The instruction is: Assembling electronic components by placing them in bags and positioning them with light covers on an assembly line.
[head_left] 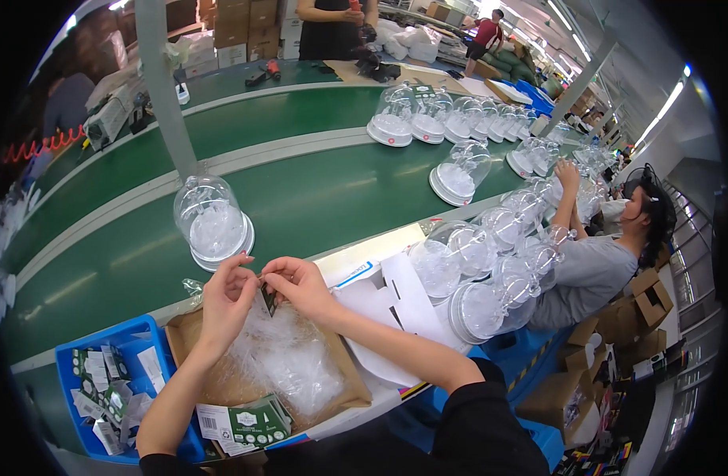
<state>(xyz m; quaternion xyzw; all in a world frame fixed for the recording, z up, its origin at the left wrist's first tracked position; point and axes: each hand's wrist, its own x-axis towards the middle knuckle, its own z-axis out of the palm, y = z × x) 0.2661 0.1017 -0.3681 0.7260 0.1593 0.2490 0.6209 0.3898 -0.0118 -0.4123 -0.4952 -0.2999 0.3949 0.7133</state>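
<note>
My left hand (226, 295) and my right hand (299, 283) meet above an open cardboard box (183, 335) lined with crinkled clear plastic (289, 361). Together they pinch a small dark green tag (270, 298) between the fingertips. Just beyond them a clear plastic dome on a white base (213, 222) stands on the green conveyor belt (316, 198). Flat white cardboard pieces (384, 297) lie right of my right hand.
A blue bin (68, 366) of green-and-white tags sits at the lower left. A green-and-white card (245, 424) lies at the box's front. Several clear domes (491, 262) crowd the right, where a seated person in grey (602, 266) works. More domes (439, 119) stand farther along the belt. A grey post (164, 87) rises ahead.
</note>
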